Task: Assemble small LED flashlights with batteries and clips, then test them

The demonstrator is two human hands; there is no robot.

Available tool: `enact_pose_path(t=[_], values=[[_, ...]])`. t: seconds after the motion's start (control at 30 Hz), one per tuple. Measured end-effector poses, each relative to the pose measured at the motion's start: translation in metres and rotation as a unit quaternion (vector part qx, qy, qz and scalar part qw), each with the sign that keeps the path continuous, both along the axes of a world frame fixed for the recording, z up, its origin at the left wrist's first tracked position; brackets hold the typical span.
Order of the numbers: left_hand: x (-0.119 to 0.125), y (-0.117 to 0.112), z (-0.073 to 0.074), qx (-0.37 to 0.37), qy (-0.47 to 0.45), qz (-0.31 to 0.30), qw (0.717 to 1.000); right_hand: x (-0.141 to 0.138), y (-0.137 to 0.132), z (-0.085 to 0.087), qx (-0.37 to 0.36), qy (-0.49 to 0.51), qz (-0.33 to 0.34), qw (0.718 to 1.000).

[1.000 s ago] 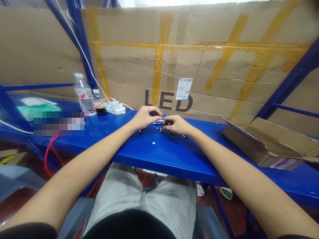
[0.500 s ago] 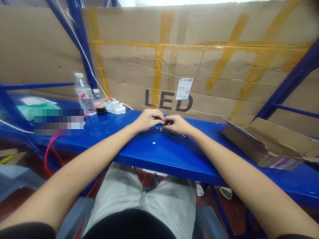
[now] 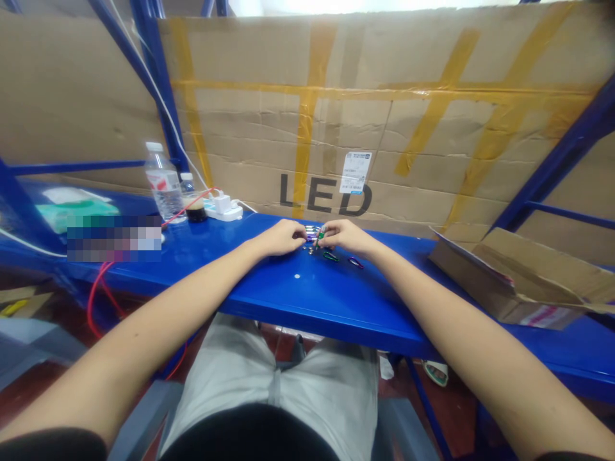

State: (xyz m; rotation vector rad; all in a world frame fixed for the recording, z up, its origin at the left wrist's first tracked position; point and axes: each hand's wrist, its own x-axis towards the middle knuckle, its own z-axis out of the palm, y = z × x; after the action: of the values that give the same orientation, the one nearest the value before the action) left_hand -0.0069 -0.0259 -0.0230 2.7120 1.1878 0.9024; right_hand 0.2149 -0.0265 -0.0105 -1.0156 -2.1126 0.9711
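Observation:
My right hand [image 3: 344,235] pinches a small green piece [image 3: 320,239] with a silvery end, held upright just above the table. My left hand [image 3: 284,237] rests on the table with curled fingers; its fingertips meet beside several shiny, silvery and purple tube-like pieces [image 3: 312,232]. Whether anything is between those fingertips is hidden. Small brassy bits [image 3: 310,250] lie just below, between the hands. A green carabiner [image 3: 331,256] and a purple carabiner [image 3: 355,262] lie nearer to me, under and beside my right hand.
The blue table [image 3: 307,301] holds a water bottle [image 3: 163,186], a small bottle of dark liquid [image 3: 195,208] and a white power strip [image 3: 223,208] at left. An open cardboard box [image 3: 523,282] stands at right. A large LED carton [image 3: 269,128] rises behind.
My hands have moved apart. The left has lowered to the table, and the green piece now shows in my right hand. The tube-like pieces and purple carabiner are more visible.

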Motion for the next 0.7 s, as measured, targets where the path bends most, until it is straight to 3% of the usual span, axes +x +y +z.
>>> enact_pose_path(t=[0.2, 0.43, 0.7], values=[[0.005, 0.007, -0.011, -0.068, 0.088, 0.024, 0.993, 0.000, -0.004, 0.002, 0.030, -0.093, 0.028, 0.995], [0.011, 0.007, -0.009, -0.138, 0.012, 0.063, 0.988, 0.000, -0.005, 0.003, 0.082, -0.150, 0.034, 0.985], [0.004, 0.003, -0.005, -0.115, 0.036, 0.039, 0.992, -0.001, -0.008, 0.004, 0.047, -0.129, 0.041, 0.990]])
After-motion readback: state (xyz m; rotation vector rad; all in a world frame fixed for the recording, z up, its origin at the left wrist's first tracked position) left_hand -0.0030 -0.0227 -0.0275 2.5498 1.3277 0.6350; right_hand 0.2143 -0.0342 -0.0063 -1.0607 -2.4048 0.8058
